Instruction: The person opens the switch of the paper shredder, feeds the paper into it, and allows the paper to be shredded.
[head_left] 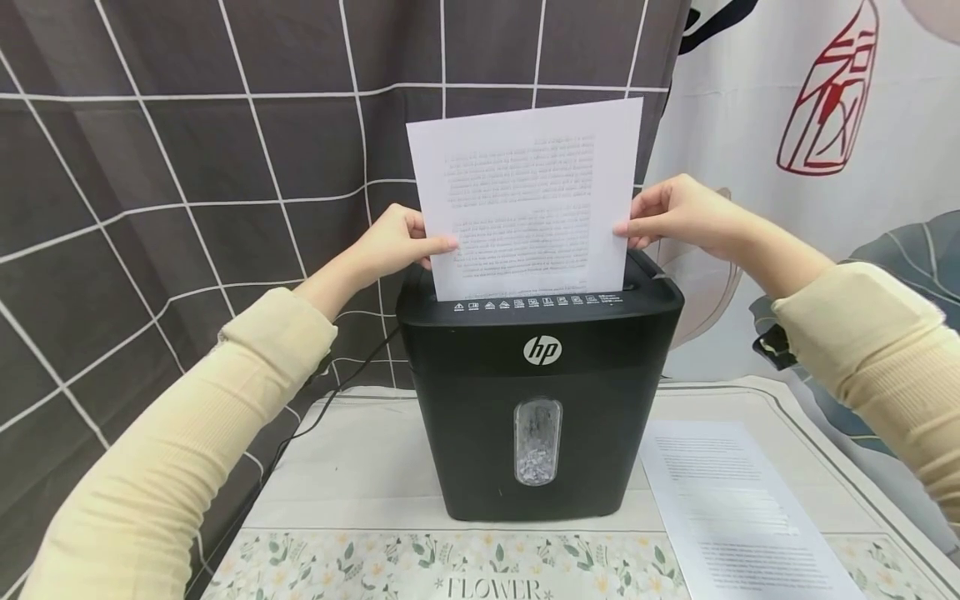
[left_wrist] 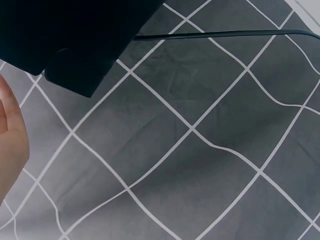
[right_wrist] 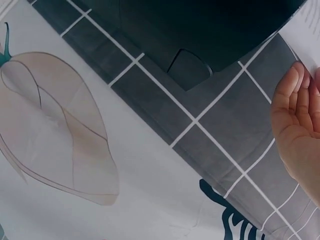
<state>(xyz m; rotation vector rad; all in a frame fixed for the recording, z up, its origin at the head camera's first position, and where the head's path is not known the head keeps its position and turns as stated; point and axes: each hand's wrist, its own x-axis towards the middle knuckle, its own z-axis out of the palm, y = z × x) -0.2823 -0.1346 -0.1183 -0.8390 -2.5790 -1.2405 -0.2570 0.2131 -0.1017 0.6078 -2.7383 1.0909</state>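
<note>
A white sheet of printed paper (head_left: 525,200) stands upright in the top slot of a black HP paper shredder (head_left: 480,417). My left hand (head_left: 397,242) pinches the sheet's left edge between thumb and fingers. On the opposite edge my right hand (head_left: 675,217) pinches it the same way, slightly higher. The sheet's lower end is hidden inside the slot. Shredded bits show through the shredder's clear window (head_left: 537,442). In the right wrist view, the fingers of my right hand (right_wrist: 300,120) curl at the paper (right_wrist: 306,35); the left wrist view shows only part of my left hand (left_wrist: 11,140).
Another printed sheet (head_left: 735,508) lies on the table at the right of the shredder. A black power cord (head_left: 330,400) runs down from the shredder's left side. Behind hangs a dark grid-patterned curtain (head_left: 225,150), with a white patterned cloth (head_left: 742,125) at the right.
</note>
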